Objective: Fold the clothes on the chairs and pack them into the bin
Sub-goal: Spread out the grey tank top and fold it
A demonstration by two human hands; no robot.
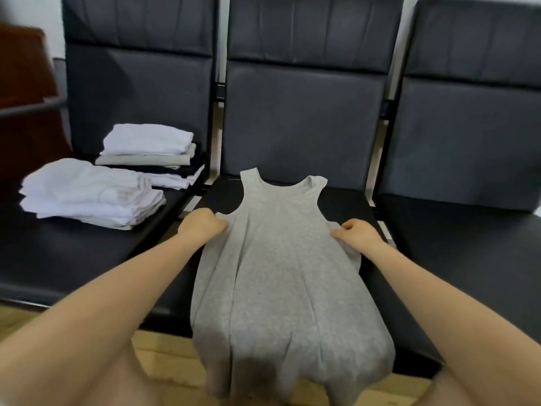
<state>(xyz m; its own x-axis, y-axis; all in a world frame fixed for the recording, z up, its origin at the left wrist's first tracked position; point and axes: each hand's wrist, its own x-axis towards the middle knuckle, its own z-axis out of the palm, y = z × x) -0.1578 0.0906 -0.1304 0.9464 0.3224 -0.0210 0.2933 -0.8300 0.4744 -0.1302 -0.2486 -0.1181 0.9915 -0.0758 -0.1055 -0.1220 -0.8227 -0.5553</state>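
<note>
The gray dress [278, 259] lies long from 12 to 6 o'clock. The left hand [202, 224] and right hand [357, 232] each pinch a side, equally near.

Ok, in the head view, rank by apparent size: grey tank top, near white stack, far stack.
1. Grey tank top, largest, though nearest the camera.
2. Near white stack.
3. Far stack, slightly smaller, but farther, so unsure.

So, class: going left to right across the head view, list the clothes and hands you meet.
Near stack → far stack → left hand → grey dress → right hand.
</note>
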